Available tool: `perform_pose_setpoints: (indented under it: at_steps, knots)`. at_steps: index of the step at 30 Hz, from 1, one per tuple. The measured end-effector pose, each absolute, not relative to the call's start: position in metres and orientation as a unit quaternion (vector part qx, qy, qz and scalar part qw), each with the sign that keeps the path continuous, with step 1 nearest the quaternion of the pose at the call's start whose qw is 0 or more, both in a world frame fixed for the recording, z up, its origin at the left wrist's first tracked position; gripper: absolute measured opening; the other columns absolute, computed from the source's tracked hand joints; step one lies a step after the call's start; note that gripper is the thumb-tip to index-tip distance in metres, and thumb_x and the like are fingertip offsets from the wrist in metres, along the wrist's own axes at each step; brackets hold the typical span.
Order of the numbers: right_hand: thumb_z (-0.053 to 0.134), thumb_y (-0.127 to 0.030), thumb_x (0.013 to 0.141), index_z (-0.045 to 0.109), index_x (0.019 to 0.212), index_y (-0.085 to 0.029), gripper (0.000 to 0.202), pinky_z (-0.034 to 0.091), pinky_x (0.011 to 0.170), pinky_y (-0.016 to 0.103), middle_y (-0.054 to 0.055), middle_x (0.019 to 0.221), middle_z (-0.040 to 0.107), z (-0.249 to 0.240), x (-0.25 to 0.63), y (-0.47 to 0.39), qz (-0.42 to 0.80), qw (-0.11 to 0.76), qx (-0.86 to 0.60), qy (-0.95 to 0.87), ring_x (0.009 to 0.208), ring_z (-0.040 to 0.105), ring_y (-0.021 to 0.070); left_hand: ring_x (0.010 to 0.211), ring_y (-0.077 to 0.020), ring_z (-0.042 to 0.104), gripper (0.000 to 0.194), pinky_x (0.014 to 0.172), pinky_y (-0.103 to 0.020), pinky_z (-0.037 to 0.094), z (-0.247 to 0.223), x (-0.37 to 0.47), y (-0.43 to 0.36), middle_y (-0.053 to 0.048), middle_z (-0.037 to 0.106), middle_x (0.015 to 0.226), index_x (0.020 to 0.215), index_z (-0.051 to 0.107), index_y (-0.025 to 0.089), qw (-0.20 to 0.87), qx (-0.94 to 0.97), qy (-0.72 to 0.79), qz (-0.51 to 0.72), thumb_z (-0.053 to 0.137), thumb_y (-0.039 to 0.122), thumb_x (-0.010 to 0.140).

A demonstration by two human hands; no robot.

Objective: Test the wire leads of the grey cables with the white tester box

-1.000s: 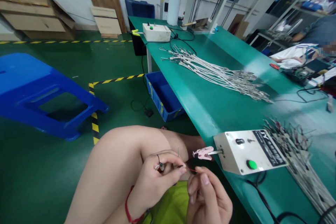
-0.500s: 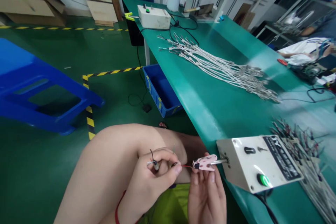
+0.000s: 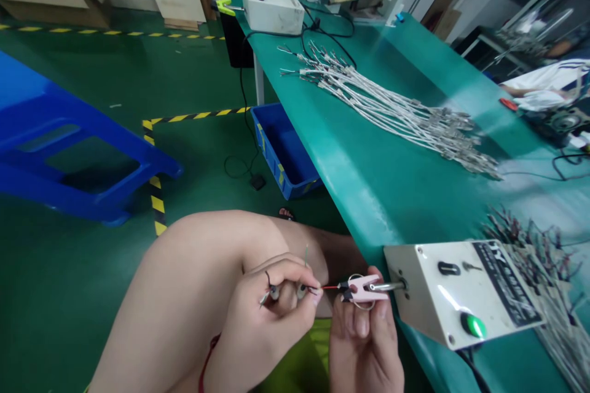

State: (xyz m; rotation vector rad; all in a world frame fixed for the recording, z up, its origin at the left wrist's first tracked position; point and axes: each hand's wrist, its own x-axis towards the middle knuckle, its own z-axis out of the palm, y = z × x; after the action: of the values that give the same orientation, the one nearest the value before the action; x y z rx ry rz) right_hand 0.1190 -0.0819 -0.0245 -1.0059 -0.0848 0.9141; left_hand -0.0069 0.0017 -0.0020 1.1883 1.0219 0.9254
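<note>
My left hand [image 3: 276, 313] is closed in a pinch on thin wires, with grey cable ends [image 3: 273, 292] showing between its fingers. From its fingertips a short red wire [image 3: 330, 287] runs to the black-tipped jaws of a pink clip [image 3: 362, 288]. A thin green wire [image 3: 306, 254] sticks up above the same fingers. The clip sits on a metal shaft [image 3: 389, 287] from a white box [image 3: 461, 288] with a lit green button. My right hand [image 3: 364, 331] is closed at the clip's handles, its thumb below and a fingertip above; part of its grip is hidden.
Bundled white cables [image 3: 391, 104] lie on the green table [image 3: 369, 196], more cables [image 3: 544, 276] beyond the box. A second white box [image 3: 271, 9] with a yellow clip stands at the far end. A blue crate [image 3: 286, 159] and blue stool [image 3: 83, 141] are on the floor.
The pink clip has turned, its two handles and a ring now showing. My right hand has shifted slightly right along it. The view has tilted slightly, and my left hand keeps its pinch.
</note>
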Motion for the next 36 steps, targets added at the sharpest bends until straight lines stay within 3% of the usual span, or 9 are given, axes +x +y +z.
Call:
perform_pose_setpoints:
  at_steps: [5,10,16,36]
  knots:
    - [0.079,-0.038,0.094,0.079,0.12,-0.028,0.027,0.057,0.073,0.025,-0.007,0.062,0.05,-0.027,0.122,-0.083,0.418,0.773,-0.476,-0.024,0.058,0.046,0.0093,0.071,-0.0218,0.068,0.01,0.055,-0.029,0.048,-0.001,-0.004,-0.003,-0.004,0.071,0.084,0.083,0.073,0.026,0.602,0.537,0.426,0.41,0.076,0.019,0.09]
    - [0.081,-0.038,0.092,0.079,0.12,-0.027,0.03,0.056,0.074,0.024,-0.007,0.062,0.051,-0.025,0.121,-0.082,0.428,0.772,-0.469,0.01,0.059,0.046,0.0083,0.053,-0.0135,0.053,0.019,0.05,-0.026,0.043,-0.001,0.001,-0.006,0.001,0.068,0.082,0.086,0.071,0.027,0.587,0.553,0.399,0.436,0.072,0.008,0.087]
    - [0.078,-0.038,0.095,0.078,0.123,-0.028,0.03,0.053,0.072,0.022,-0.006,0.064,0.053,-0.027,0.121,-0.084,0.442,0.775,-0.452,0.011,0.061,0.045,0.0085,0.051,-0.0103,0.043,0.025,0.049,-0.025,0.037,-0.002,0.002,-0.008,0.002,0.067,0.086,0.086,0.069,0.028,0.606,0.534,0.395,0.439,0.071,0.003,0.086]
    - [0.076,-0.037,0.097,0.076,0.126,-0.028,0.031,0.051,0.068,0.022,-0.006,0.065,0.051,-0.026,0.119,-0.084,0.436,0.773,-0.46,-0.007,0.061,0.044,0.0094,0.054,-0.0099,0.043,0.021,0.05,-0.024,0.038,-0.004,0.005,-0.005,-0.001,0.065,0.081,0.082,0.068,0.022,0.611,0.532,0.391,0.437,0.069,0.002,0.084]
